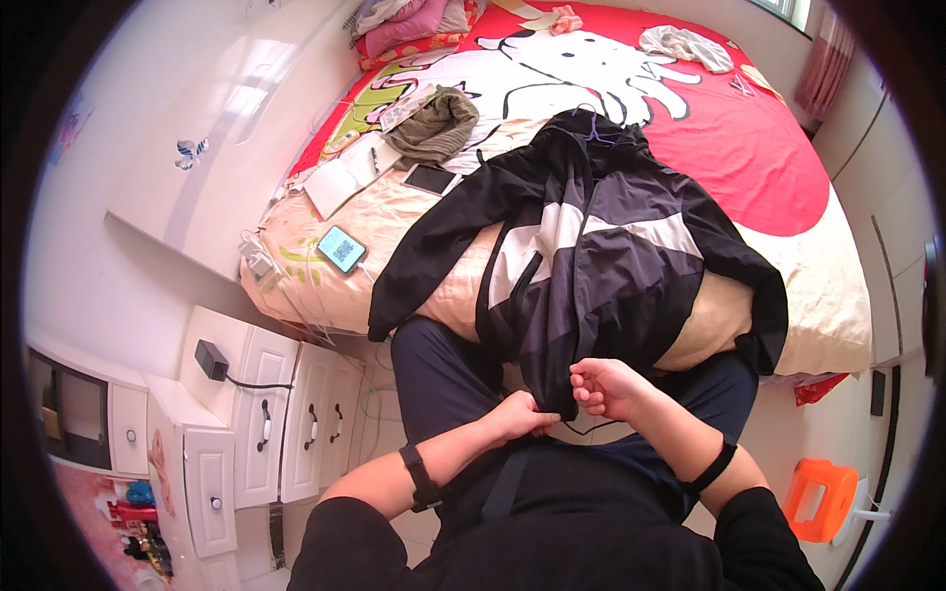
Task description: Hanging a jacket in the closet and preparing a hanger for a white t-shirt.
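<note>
The black, grey and white jacket (636, 264) lies front up on the bed (836, 320), its lower part hanging over the side; a hard tug there could drag it off. The left hand (514, 418) is nearly closed, pinching the hem corner; the right hand (608, 390) half curls at the front edge, its grip unclear.

Left hand (518, 418): fingertips partly hidden at the jacket (631, 261) hem; grip unclear.
Right hand (603, 387): fingers curled; contents of pinch, if any, too small to tell.
Thin black cord (588, 430), between the hands: ends hidden.
Purple hanger (594, 128), beyond both hands: lower part hidden within the jacket.
Pillows (419, 30), far beyond left hand: cut off by upper edge.
Window (778, 6), far beyond right hand: likewise cut.
Coloured items (133, 512), well left of left hand: blurred, kinds indistinct.
Dark object (930, 305), well right of right hand: cropped by rim.
</note>
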The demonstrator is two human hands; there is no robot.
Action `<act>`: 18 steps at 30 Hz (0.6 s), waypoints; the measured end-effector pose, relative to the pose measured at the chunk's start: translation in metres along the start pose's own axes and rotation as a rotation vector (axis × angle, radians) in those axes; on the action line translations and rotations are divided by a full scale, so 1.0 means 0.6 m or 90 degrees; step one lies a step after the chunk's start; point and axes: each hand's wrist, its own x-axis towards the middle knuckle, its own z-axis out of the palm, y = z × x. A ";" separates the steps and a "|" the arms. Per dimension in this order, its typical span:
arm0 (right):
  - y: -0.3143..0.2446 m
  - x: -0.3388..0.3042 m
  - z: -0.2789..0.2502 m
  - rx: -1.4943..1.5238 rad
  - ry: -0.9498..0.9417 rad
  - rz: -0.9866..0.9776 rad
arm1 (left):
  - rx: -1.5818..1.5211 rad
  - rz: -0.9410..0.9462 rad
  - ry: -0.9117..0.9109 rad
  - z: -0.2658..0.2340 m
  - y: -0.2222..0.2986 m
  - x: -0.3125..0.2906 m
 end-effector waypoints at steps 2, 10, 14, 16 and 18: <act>-0.014 -0.004 0.010 -0.040 0.016 0.004 | -0.014 -0.004 -0.007 -0.002 0.007 -0.006; 0.004 0.022 0.004 -0.074 0.054 0.027 | 0.136 0.019 0.030 -0.009 -0.027 0.012; -0.014 0.023 0.011 -0.030 0.066 -0.012 | 0.177 -0.006 0.012 -0.016 -0.020 0.014; -0.023 0.020 0.012 -0.027 0.053 -0.015 | 0.174 -0.005 0.012 -0.013 -0.018 0.012; -0.022 0.021 0.012 -0.038 0.063 -0.007 | 0.181 -0.009 0.014 -0.009 -0.023 0.012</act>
